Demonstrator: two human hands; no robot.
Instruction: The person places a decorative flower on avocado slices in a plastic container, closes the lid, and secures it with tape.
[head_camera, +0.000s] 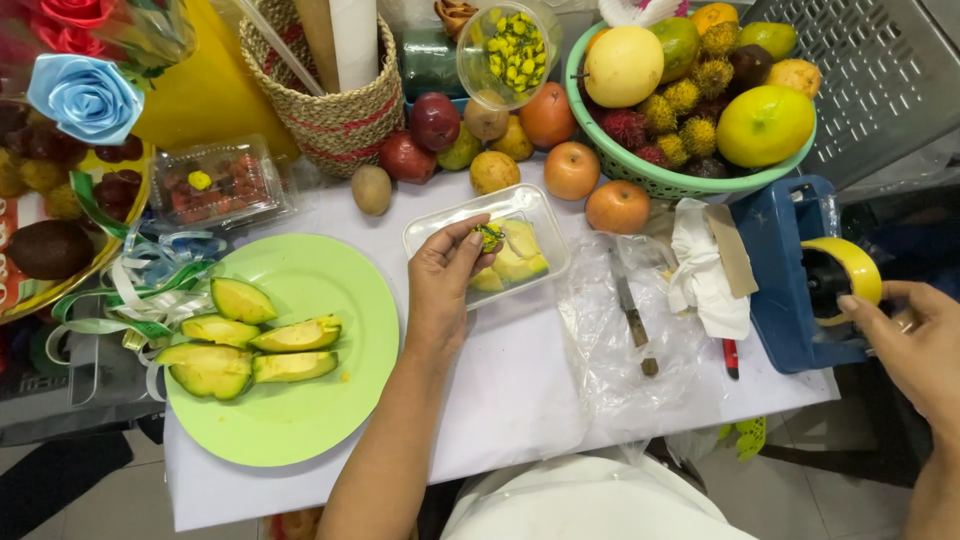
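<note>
My left hand (447, 282) hovers over a clear plastic tray (530, 203) holding cut avocado pieces (520, 262). Its fingertips pinch a small yellow-and-green sticker (489, 237) just above the fruit. My right hand (905, 340) is at the right edge, fingers on a blue tape dispenser (785, 270) with a yellow tape roll (850, 265). A light green plate (300, 400) at the left carries several avocado wedges (250, 345).
A green basket (655, 182) of mixed fruit stands at the back right, loose apples and pears (570, 168) before it. A woven basket (335, 115), a cup of stickers (505, 55), a knife (632, 315) on plastic wrap, ribbons (140, 285) and a strawberry box (215, 183) surround the work area.
</note>
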